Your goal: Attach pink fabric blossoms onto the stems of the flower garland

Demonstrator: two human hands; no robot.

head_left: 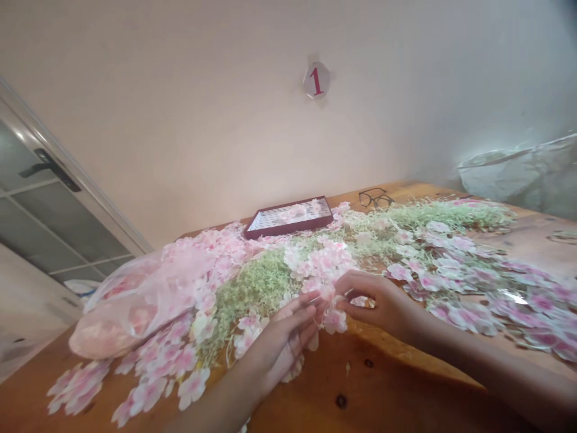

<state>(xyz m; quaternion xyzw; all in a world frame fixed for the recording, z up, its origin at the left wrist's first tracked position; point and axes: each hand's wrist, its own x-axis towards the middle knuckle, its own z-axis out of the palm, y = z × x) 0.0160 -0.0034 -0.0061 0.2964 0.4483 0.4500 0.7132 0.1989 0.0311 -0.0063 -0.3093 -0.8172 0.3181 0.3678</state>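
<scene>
Near the table's front middle, my left hand (pixel 283 343) and my right hand (pixel 372 300) come close together around pink artificial flowers (pixel 334 320). The fingers of my left hand are bent around part of the flowers, palm turned up. My right hand pinches at the same flowers with thumb and index finger. Just behind my hands lies a heap of pale pink blossoms (pixel 327 261). Light green artificial foliage (pixel 256 279) spreads to its left, with more blossoms and stems at the right.
A clear bag of pink petals (pixel 130 307) rests on the left of the wooden table (pixel 360 373). A dark-rimmed tray (pixel 291 227) holding a few blossoms and a pair of glasses (pixel 376 199) are at the back. White sacks (pixel 505 174) stand beyond the right side.
</scene>
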